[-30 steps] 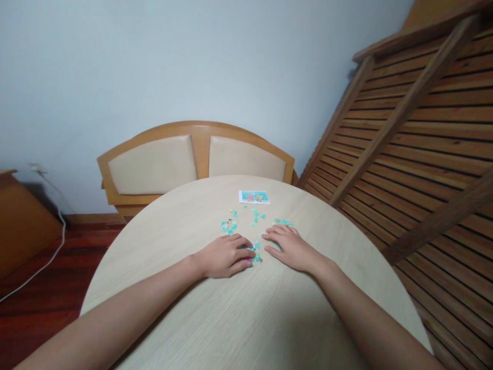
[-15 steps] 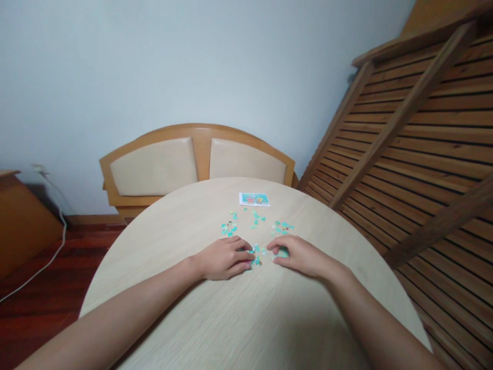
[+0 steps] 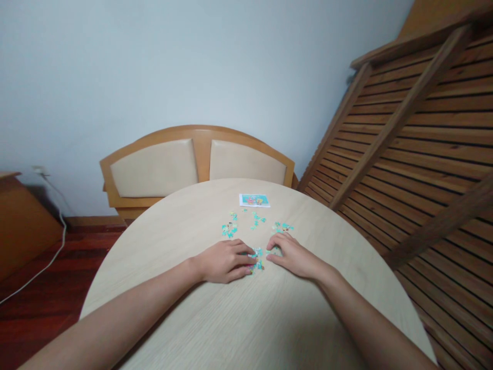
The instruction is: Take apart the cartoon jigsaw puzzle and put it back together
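Observation:
Teal jigsaw puzzle pieces lie in a small cluster near the middle of the table. My left hand lies palm down at the left of this cluster, its fingers stretched out and touching the pieces, partly covering them. At the right side, my right hand has its thumb and fingers closed around a pale teal puzzle piece, largely hidden by the fingers. A narrow gap separates that hand from the cluster.
Loose puzzle pieces lie beyond my hands in a left group, a middle group and a right group. Behind them is a picture sheet on the round table. A headboard and a slatted wooden frame stand around it.
My right hand has moved slightly left, towards the cluster, and its fingers have drawn closer together. My left hand has barely moved.

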`<state>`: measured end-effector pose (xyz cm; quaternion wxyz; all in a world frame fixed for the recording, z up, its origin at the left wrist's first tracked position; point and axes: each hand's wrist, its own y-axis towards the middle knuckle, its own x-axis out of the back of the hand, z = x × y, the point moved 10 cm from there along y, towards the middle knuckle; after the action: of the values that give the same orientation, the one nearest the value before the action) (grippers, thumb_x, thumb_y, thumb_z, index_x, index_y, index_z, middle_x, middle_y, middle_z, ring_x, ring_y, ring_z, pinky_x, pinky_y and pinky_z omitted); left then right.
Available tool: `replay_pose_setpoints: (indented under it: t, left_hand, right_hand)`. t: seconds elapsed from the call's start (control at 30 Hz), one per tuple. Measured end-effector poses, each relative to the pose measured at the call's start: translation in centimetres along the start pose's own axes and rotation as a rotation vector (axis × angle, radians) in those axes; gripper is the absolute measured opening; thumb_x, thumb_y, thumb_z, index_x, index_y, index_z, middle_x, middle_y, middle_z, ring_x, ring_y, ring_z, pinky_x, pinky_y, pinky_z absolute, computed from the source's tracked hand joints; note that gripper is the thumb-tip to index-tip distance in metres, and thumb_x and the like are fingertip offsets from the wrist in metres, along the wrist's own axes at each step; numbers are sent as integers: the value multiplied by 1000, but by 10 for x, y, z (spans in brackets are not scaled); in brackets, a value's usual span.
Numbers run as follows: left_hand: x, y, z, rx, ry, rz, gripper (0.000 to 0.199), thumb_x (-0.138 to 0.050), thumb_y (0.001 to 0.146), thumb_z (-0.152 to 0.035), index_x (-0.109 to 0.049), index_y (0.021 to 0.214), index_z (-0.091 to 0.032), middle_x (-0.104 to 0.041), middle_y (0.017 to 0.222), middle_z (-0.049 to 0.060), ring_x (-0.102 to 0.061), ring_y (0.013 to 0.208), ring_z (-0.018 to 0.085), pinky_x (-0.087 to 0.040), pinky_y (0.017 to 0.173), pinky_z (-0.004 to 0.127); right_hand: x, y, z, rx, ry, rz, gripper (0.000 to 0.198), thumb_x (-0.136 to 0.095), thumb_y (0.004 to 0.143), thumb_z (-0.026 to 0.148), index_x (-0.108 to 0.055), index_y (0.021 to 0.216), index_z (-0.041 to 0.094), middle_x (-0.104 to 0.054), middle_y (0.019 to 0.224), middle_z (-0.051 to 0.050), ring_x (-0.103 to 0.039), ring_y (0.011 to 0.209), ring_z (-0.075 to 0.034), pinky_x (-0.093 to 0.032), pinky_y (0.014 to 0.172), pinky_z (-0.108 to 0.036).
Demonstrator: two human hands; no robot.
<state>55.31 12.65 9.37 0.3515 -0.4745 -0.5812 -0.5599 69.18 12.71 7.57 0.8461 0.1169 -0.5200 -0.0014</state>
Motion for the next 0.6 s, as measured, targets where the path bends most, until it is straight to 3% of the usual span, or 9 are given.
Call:
replay_pose_setpoints:
  t: [0.17,0.3,0.4,0.6]
  left_hand:
    - [1,0,-2,-7,-13,-1,35,-45,102,-38,-62,128,-21,-67,120,12,-62,110,24,-49,98,37]
    - [-1,-1,-3,-11,-20,12,35,-46,102,-38,-62,128,-21,-66,122,12,-62,111,25,-49,99,37]
    - [-2,0,-5,-20,-25,17,34,-47,101,-38,-62,127,-22,-65,124,11,-61,113,25,-48,100,38]
    - [-3,1,-11,-52,-49,22,36,-52,98,-40,-61,127,-22,-64,126,12,-59,115,26,-47,102,39]
  right_hand:
    - [1,1,-2,-51,95,8,13,-73,82,28,-66,91,20,-70,97,-5,-61,100,-24,-45,91,-37]
    - [3,4,2,-62,307,5,14,-66,85,29,-69,94,18,-73,93,-5,-66,89,-21,-49,83,-33]
    - [2,7,2,-79,420,-31,22,-63,88,34,-71,98,17,-74,99,-7,-67,94,-22,-49,88,-35]
    - [-8,13,-3,-106,435,-89,23,-61,89,36,-74,95,18,-76,101,-8,-68,98,-24,-48,94,-39]
